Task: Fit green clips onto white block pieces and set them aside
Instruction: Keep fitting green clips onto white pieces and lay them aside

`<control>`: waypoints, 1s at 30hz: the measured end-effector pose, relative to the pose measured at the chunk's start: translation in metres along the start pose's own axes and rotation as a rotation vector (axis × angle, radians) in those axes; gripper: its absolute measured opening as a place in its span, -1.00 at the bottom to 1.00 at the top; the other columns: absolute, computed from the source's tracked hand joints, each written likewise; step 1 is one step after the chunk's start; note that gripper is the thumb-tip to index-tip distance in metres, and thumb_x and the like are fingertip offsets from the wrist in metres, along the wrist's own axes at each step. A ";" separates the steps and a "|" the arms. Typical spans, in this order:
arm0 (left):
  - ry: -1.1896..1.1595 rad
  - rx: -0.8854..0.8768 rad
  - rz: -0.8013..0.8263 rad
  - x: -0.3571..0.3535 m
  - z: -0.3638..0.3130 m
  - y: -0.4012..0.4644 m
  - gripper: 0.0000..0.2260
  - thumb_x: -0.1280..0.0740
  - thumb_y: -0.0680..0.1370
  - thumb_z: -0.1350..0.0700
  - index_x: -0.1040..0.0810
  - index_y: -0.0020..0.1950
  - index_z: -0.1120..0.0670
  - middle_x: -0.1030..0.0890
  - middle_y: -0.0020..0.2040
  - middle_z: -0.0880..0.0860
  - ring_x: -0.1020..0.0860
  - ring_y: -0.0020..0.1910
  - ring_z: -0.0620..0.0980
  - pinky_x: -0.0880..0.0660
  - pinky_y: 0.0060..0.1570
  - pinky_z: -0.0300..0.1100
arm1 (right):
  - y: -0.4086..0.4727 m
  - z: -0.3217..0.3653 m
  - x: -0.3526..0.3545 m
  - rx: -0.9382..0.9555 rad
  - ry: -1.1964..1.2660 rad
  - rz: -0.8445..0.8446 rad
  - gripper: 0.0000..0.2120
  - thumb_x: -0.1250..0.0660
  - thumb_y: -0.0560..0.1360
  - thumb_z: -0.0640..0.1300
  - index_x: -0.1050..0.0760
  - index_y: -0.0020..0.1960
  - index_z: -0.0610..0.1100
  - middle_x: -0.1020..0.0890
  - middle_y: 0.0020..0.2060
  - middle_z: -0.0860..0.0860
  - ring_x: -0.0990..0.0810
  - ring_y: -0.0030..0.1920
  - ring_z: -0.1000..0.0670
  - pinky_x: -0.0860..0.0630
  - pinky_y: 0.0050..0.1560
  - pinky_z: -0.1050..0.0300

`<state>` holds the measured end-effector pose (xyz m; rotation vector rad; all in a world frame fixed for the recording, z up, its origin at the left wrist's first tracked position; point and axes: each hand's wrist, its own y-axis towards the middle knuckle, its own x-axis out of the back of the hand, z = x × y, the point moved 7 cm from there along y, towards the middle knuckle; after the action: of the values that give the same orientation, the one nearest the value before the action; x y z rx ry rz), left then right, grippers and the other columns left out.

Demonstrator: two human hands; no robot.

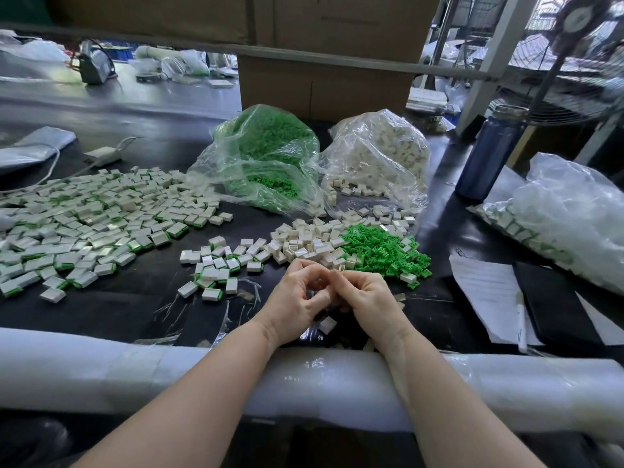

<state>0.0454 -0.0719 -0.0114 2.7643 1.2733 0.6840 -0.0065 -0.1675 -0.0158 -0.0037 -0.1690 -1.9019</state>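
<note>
My left hand (297, 300) and my right hand (366, 298) meet fingertip to fingertip over the black table, fingers curled around a small piece that they mostly hide. Just beyond them lie a heap of loose white block pieces (310, 241) and a heap of loose green clips (381, 249). A wide spread of fitted white-and-green pieces (91, 217) covers the table's left side, with a smaller cluster (216, 265) left of my hands. One white block (327, 324) lies under my wrists.
Two open plastic bags stand behind the heaps: green clips (266, 153) and white blocks (378, 157). A blue bottle (489, 153), another bag of pieces (567, 217), papers (486, 292) and a black notebook (557, 305) sit at right. A foam-wrapped rail (304, 376) lines the near edge.
</note>
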 end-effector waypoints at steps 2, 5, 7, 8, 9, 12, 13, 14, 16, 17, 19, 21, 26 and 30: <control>0.012 0.005 -0.038 0.004 0.001 0.001 -0.95 -0.36 0.50 0.22 -0.55 -0.09 0.07 -0.42 0.06 0.06 -0.49 -0.01 -0.05 -0.41 0.01 -0.44 | 0.000 0.000 0.004 -0.004 0.035 -0.044 -0.80 -0.26 0.55 -0.18 -0.60 -0.18 -0.18 -0.60 -0.42 0.01 -0.57 -0.41 0.11 -0.43 -0.41 0.34; 0.034 0.020 -0.066 0.006 0.003 0.002 -0.98 -0.36 0.50 0.20 -0.57 -0.08 0.12 -0.42 0.08 0.09 -0.50 0.00 0.01 -0.47 0.02 -0.32 | 0.000 0.000 0.011 0.007 0.016 -0.107 -0.90 -0.34 0.49 -0.27 -0.59 -0.16 -0.14 -0.64 -0.33 -0.01 -0.62 -0.34 0.11 -0.47 -0.40 0.33; 0.060 0.028 -0.061 0.006 0.004 0.002 -0.91 -0.36 0.50 0.19 -0.58 -0.04 0.18 -0.42 0.09 0.08 -0.50 -0.01 0.00 -0.48 0.00 -0.31 | -0.001 0.002 0.013 0.025 0.006 -0.130 -0.89 -0.38 0.44 -0.34 -0.58 -0.21 -0.17 -0.62 -0.35 -0.03 -0.58 -0.37 0.15 -0.46 -0.43 0.33; 0.069 0.032 -0.057 0.005 0.005 0.003 -0.89 -0.36 0.50 0.18 -0.59 -0.02 0.20 -0.42 0.09 0.08 -0.50 -0.01 -0.01 -0.48 0.00 -0.32 | -0.001 0.003 0.013 0.031 0.005 -0.135 -0.87 -0.38 0.43 -0.36 -0.57 -0.24 -0.18 -0.60 -0.37 -0.03 -0.55 -0.40 0.16 -0.45 -0.44 0.33; 0.075 0.036 -0.055 0.005 0.006 0.003 -0.87 -0.37 0.50 0.18 -0.59 -0.02 0.21 -0.42 0.09 0.07 -0.49 -0.01 -0.02 -0.48 -0.01 -0.33 | -0.001 0.003 0.013 0.035 -0.006 -0.136 -0.86 -0.39 0.42 -0.38 -0.56 -0.26 -0.18 -0.59 -0.38 -0.04 -0.53 -0.42 0.16 -0.45 -0.44 0.33; 0.083 0.045 -0.046 0.004 0.006 0.003 -0.88 -0.37 0.50 0.18 -0.58 -0.02 0.21 -0.41 0.07 0.04 -0.49 -0.05 -0.04 -0.47 -0.06 -0.38 | 0.000 0.003 0.013 0.026 -0.071 -0.129 -0.85 -0.38 0.43 -0.37 -0.53 -0.25 -0.18 -0.57 -0.38 -0.07 -0.51 -0.40 0.08 -0.46 -0.41 0.27; 0.081 0.047 -0.041 0.003 0.006 0.003 -0.89 -0.37 0.50 0.18 -0.58 -0.03 0.20 -0.42 0.06 0.03 -0.49 -0.06 -0.04 -0.47 -0.07 -0.38 | 0.000 0.002 0.012 0.018 -0.083 -0.126 -0.85 -0.37 0.44 -0.36 -0.53 -0.25 -0.18 -0.56 -0.37 -0.08 -0.51 -0.38 0.03 -0.48 -0.39 0.23; 0.078 0.049 -0.039 0.003 0.006 0.003 -0.90 -0.37 0.50 0.17 -0.58 -0.04 0.20 -0.42 0.05 0.03 -0.50 -0.07 -0.03 -0.48 -0.08 -0.37 | 0.000 0.001 0.012 0.012 -0.092 -0.124 -0.85 -0.36 0.45 -0.36 -0.52 -0.25 -0.17 -0.56 -0.37 -0.09 -0.50 -0.37 0.00 -0.49 -0.36 0.18; 0.086 0.044 -0.047 0.003 0.006 0.003 -0.91 -0.36 0.50 0.17 -0.59 -0.05 0.18 -0.46 0.01 0.03 -0.52 -0.07 -0.01 -0.48 -0.10 -0.38 | 0.000 0.001 0.013 0.015 -0.112 -0.124 -0.84 -0.35 0.47 -0.33 -0.52 -0.25 -0.15 -0.56 -0.37 -0.07 -0.50 -0.35 -0.01 -0.49 -0.34 0.13; 0.092 0.046 -0.060 0.004 0.006 0.003 -0.92 -0.36 0.51 0.18 -0.59 -0.04 0.17 -0.49 -0.01 0.02 -0.53 -0.07 0.00 -0.48 -0.10 -0.38 | -0.001 0.002 0.013 0.022 -0.121 -0.132 -0.84 -0.35 0.47 -0.32 -0.52 -0.26 -0.14 -0.56 -0.37 -0.05 -0.50 -0.35 -0.01 -0.49 -0.34 0.12; 0.073 0.063 -0.101 0.008 0.009 0.002 -0.93 -0.36 0.51 0.17 -0.58 -0.04 0.12 -0.58 -0.10 0.01 -0.56 -0.12 -0.03 -0.49 -0.09 -0.32 | -0.001 0.003 0.017 0.039 -0.128 -0.178 -0.83 -0.37 0.47 -0.28 -0.53 -0.27 -0.10 -0.57 -0.37 0.00 -0.51 -0.37 0.04 -0.50 -0.34 0.14; 0.055 0.079 -0.159 0.014 0.011 0.001 -0.96 -0.35 0.52 0.16 -0.57 -0.05 0.07 -0.61 -0.16 -0.03 -0.57 -0.15 -0.07 -0.51 -0.09 -0.30 | -0.002 0.004 0.024 0.057 -0.155 -0.259 -0.82 -0.41 0.44 -0.25 -0.53 -0.29 -0.05 -0.57 -0.40 0.07 -0.50 -0.40 0.14 -0.48 -0.34 0.24; -0.036 0.157 -0.329 0.027 0.018 -0.002 -0.87 -0.31 0.53 0.24 -0.56 0.03 0.06 -0.60 -0.16 0.03 -0.60 -0.23 -0.05 -0.58 -0.19 -0.27 | -0.004 0.000 0.042 0.032 -0.269 -0.455 -0.82 -0.43 0.43 -0.20 -0.52 -0.32 -0.04 -0.55 -0.43 0.08 -0.48 -0.38 0.16 -0.44 -0.29 0.30; 0.144 0.152 -0.536 0.045 0.018 -0.008 -0.84 -0.31 0.53 0.24 -0.61 0.04 0.06 -0.57 -0.04 0.01 -0.54 -0.13 -0.09 -0.51 -0.06 -0.27 | -0.005 -0.006 0.053 -0.034 -0.363 -0.555 -0.85 -0.42 0.44 -0.16 -0.52 -0.29 -0.08 -0.55 -0.40 0.06 -0.50 -0.31 0.05 -0.42 -0.21 0.19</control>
<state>0.0726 -0.0311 -0.0125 2.3236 2.0554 0.7663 -0.0278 -0.2164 -0.0177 -0.3589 -0.4174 -2.4456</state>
